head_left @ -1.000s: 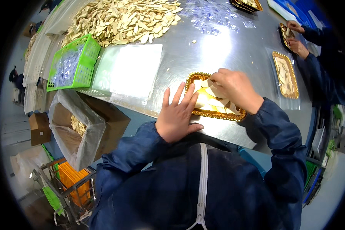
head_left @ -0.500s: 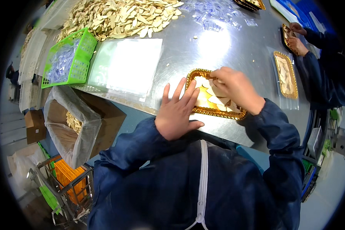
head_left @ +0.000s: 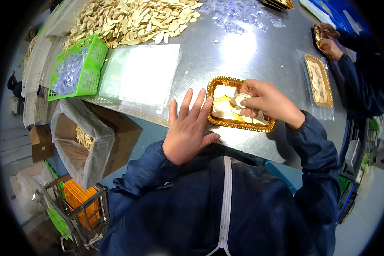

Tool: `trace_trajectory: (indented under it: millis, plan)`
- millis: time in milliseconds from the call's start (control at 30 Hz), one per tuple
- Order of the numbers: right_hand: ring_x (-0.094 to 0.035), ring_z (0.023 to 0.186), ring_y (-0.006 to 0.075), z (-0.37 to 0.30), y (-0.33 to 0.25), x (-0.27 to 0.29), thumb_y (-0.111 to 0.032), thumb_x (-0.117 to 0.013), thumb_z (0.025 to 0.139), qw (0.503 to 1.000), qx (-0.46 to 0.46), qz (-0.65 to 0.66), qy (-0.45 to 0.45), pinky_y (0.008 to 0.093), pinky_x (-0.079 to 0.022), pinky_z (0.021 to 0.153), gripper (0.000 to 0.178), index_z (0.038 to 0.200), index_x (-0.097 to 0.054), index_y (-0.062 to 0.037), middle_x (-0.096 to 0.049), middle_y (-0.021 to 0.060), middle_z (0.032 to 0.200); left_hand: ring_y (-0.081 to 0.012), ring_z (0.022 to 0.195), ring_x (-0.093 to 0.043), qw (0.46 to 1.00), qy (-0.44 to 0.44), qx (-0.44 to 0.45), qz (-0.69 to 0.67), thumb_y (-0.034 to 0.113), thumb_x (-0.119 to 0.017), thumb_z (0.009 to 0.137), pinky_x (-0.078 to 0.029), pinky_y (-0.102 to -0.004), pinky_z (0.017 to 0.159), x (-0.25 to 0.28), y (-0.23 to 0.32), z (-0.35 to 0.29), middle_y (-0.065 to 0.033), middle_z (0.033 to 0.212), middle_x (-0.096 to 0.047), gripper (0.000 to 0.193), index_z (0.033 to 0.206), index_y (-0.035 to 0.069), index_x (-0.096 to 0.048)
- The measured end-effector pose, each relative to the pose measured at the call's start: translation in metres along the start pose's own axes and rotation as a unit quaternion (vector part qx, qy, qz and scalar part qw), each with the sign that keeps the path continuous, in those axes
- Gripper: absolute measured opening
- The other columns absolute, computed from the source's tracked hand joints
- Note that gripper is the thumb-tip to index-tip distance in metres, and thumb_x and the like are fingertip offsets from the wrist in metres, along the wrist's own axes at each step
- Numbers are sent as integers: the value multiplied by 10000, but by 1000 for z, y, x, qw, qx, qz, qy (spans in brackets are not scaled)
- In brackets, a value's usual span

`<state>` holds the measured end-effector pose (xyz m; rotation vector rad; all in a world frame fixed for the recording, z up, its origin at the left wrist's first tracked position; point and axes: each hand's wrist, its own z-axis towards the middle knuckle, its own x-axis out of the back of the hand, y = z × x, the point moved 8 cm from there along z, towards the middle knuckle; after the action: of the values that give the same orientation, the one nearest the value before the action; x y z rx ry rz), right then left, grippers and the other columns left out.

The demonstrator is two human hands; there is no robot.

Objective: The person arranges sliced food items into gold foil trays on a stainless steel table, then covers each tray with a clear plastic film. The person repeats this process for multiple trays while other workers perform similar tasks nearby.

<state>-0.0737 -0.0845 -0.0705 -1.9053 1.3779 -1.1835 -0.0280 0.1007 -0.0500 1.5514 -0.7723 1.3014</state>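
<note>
1. Head view, centre of the frame: a gold-rimmed tray [head_left: 242,124] rests on the metal tabletop [head_left: 192,79], partly filled with thin, pale slices [head_left: 221,107] that lie overlapping.
2. Head view, right of centre: the right hand [head_left: 271,102] is above the tray, its fingers closed on a pale slice [head_left: 240,100] held over the tray's interior.
3. Head view, left of centre: the left hand [head_left: 187,130] is palm down with fingers spread and nothing grasped; one fingertip reaches the tray's left rim.
4. Head view, upper left: a large heap of dried slices [head_left: 136,21] lies beyond a green basket [head_left: 90,79] of clear packets [head_left: 68,74]; right of the basket lie flat plastic bags [head_left: 147,70].
5. Head view, top centre: more small packets [head_left: 239,15] are scattered.
6. Head view, right: a filled tray [head_left: 318,81] lies on clear plastic, below a co-worker's hands [head_left: 332,49] at a dark tray [head_left: 318,40].
7. Head view, lower left: a plastic-lined carton [head_left: 121,136] stands above an orange crate [head_left: 79,200].
</note>
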Motion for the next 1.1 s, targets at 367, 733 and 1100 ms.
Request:
trace_trajectory:
  millis: [367,733,1100]
  plan:
    - [-621,557,196,3,-18,2,-102,-625,885,989,75,-65,106,300,-484,529,132,923,-637,24,-636,118,676,-342,1458,-169,1000,-6,-29,5,470,-727,782,-202,-645,1100,-7,13,10,-128,1554,-266,892,1463,40,-346]
    - [-626,683,369,-63,0,58,-146,-636,866,926,110,-229,280,406,-485,626,149,887,-671,-3,-645,197,748,-303,1318,-366,995,58,-75,-31,254,-712,804,-232,-524,1092,-1,8,20,-94,1395,-457,595,1341,92,-516]
    - [-608,605,284,-97,39,93,-161,-589,875,917,67,-142,365,361,-458,582,206,866,-661,32,-642,162,701,-314,837,-571,852,-9,-400,-336,85,-654,782,-444,-391,747,236,77,-37,-109,868,-584,191,960,19,-656]
